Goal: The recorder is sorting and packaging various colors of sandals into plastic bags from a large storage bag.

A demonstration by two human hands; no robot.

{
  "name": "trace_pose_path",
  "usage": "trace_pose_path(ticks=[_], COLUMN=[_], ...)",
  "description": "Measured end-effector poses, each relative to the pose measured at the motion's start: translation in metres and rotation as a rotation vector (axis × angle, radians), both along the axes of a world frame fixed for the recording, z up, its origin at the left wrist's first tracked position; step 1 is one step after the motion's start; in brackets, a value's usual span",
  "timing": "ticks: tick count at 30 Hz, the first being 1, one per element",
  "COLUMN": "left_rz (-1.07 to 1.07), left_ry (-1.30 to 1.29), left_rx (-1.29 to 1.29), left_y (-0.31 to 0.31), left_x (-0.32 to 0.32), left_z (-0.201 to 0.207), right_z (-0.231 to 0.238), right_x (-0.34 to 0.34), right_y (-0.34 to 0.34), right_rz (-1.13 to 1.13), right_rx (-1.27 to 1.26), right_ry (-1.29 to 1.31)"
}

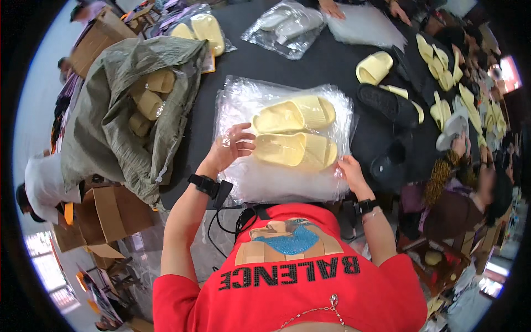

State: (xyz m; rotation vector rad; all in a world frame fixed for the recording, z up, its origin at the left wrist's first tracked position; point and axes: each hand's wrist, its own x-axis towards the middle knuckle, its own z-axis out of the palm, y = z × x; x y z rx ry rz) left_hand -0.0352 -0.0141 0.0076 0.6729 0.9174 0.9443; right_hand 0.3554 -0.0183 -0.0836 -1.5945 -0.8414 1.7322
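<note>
Along the lower edge of my feed I have the red shirt (310, 310), with a black device (204, 185) strapped to the left wrist and a black watch (366, 206) on the right. Just beyond, the left hand (231, 146) is open, its fingers spread and slightly curled beside the left ends of the pale yellow slippers (279, 149). At their right ends, the right hand (351, 170) has thumb and fingers drawn together by the edge of the clear film; from this view I cannot tell whether they pinch it. That pair lies side by side, soles down, between the hands on a stack of clear bags (249, 185); whether the topmost bag encloses them, I can't make out. I see the stack spread on a black table (243, 61). To my left, a grey-green sack (105, 110) gapes around more yellow slippers (149, 105); to my right is a black slipper (379, 99). Farther off are bagged white slippers (298, 26) and, beside them, a co-worker's hand (331, 8) at another pile of clear bags (362, 27).
</note>
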Motion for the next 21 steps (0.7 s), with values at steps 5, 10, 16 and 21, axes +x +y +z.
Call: trace_pose_path(ticks=[5, 10, 16, 21], left_rz=[-0.173, -0.461, -0.85, -0.713], left_ry=[1.136, 1.613, 1.554, 1.43], left_rx=[0.854, 0.774, 0.504, 1.494], left_y=[0.039, 0.043, 0.044, 0.083], left_x=[0.006, 0.047, 0.071, 0.073], left_z=[-0.074, -0.058, -0.03, -0.058], right_z=[-0.024, -0.037, -0.043, -0.056], right_x=[-0.005, -0.01, -0.01, -0.009], right_y=[0.0, -0.005, -0.009, -0.002], right_rz=[0.016, -0.085, -0.044, 0.013], right_rx=[0.13, 0.172, 0.224, 0.293], right_ry=[-0.178, -0.286, -0.443, -0.486])
